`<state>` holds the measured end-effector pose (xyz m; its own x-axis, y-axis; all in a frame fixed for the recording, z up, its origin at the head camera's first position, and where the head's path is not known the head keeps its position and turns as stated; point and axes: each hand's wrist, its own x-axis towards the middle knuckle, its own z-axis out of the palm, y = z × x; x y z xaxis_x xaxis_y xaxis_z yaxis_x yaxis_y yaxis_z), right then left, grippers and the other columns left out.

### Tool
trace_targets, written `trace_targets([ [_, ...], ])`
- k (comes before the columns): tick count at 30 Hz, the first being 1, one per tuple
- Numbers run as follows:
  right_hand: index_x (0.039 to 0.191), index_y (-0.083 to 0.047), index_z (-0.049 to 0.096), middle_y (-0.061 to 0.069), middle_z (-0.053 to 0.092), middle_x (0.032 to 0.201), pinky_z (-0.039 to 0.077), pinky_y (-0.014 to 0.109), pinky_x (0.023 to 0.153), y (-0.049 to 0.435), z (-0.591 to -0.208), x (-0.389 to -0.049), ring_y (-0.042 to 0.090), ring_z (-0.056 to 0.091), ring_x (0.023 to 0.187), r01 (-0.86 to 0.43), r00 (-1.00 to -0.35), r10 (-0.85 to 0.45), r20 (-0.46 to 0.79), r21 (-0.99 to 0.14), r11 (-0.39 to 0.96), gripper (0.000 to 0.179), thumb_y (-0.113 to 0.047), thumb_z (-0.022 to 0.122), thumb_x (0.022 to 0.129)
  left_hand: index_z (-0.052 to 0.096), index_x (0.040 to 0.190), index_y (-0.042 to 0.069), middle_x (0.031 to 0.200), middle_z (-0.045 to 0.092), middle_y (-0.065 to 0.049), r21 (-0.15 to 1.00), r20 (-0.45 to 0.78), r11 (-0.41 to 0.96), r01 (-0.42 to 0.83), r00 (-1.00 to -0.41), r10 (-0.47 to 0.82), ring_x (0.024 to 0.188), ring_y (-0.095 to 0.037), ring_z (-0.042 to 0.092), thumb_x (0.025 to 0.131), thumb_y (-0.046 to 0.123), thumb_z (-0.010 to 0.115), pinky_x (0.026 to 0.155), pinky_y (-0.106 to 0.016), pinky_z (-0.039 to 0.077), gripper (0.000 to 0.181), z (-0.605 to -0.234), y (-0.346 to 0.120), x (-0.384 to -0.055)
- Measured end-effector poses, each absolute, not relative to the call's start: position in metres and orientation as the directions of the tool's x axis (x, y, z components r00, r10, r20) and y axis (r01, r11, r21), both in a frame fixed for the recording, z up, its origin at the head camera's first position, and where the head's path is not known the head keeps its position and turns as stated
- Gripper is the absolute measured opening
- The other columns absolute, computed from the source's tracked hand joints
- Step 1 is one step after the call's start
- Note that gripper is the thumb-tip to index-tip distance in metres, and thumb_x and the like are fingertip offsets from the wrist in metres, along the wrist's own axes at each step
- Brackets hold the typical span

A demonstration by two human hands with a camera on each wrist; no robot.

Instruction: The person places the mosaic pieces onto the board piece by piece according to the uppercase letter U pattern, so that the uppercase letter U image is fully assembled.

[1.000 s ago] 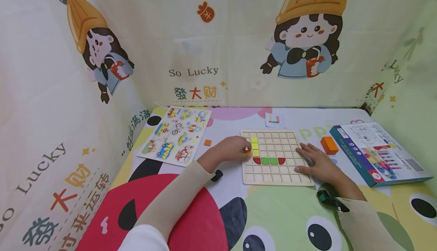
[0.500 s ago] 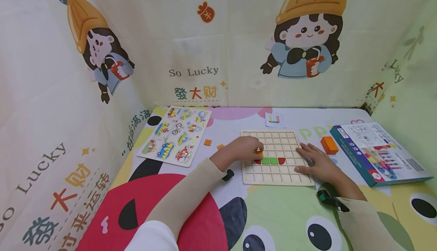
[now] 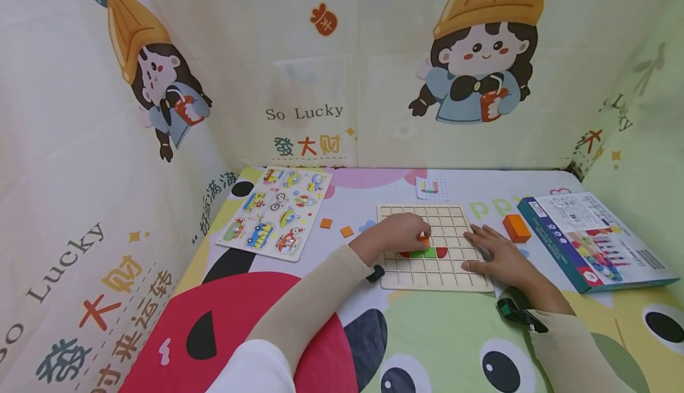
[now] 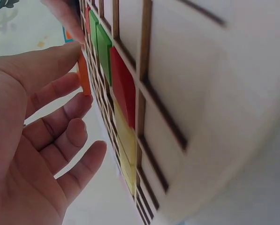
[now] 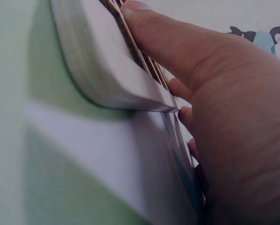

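Between thumb and fingers, my left hand (image 3: 398, 234) pinches a flat orange square tile (image 4: 84, 75) just over the wooden grid board (image 3: 435, 279). In the head view the tile is near the row of pieces on the board. That row has green squares (image 4: 103, 54) between red rounded end pieces (image 4: 123, 89). Yellow tiles (image 4: 124, 140) run off from one red end; the left hand covers them in the head view. My right hand (image 3: 502, 256) rests on the board's right edge, its fingers spread and its thumb on top.
Two loose orange tiles (image 3: 347, 231) lie left of the board. A picture board with vehicles (image 3: 278, 215) is farther left. Behind the grid lies a small pattern card (image 3: 431, 189). On the right are an orange block (image 3: 516, 228) and a flat box (image 3: 598, 241).
My left hand has moved right across the board with an orange tile, from the left edge to above the green squares. A second loose orange tile came into view. The right hand stays put.
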<state>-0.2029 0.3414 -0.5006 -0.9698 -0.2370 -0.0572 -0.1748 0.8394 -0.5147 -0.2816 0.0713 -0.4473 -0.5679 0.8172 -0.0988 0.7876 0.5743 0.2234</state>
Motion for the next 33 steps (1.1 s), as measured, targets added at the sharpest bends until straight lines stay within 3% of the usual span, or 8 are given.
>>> trace_targets([
  [16,0.149,-0.01,0.04,0.019,0.022,0.157,0.011,0.075,0.099,0.341,-0.498,-0.201,0.044,0.008,0.143,-0.176,-0.968,-0.241,-0.068,-0.498,0.849,0.093,-0.062,0.069,0.078,0.069,0.107,0.025,0.09,0.057,0.013,0.185,-0.158,0.609,0.771,-0.588,0.793,0.081,-0.006,0.052,0.094,0.036,0.06,0.071,-0.024,0.043,0.019,-0.45,0.11,-0.286],
  [33,0.148,-0.009,0.041,0.018,0.023,0.157,0.01,0.074,0.1,0.34,-0.499,-0.203,0.043,0.007,0.143,-0.163,-0.972,-0.227,-0.068,-0.502,0.849,0.094,-0.063,0.07,0.077,0.068,0.109,0.026,0.094,0.059,0.014,0.201,-0.183,0.622,0.757,-0.595,0.783,0.084,-0.007,0.052,0.096,0.038,0.059,0.075,-0.024,0.044,0.02,-0.457,0.119,-0.293],
])
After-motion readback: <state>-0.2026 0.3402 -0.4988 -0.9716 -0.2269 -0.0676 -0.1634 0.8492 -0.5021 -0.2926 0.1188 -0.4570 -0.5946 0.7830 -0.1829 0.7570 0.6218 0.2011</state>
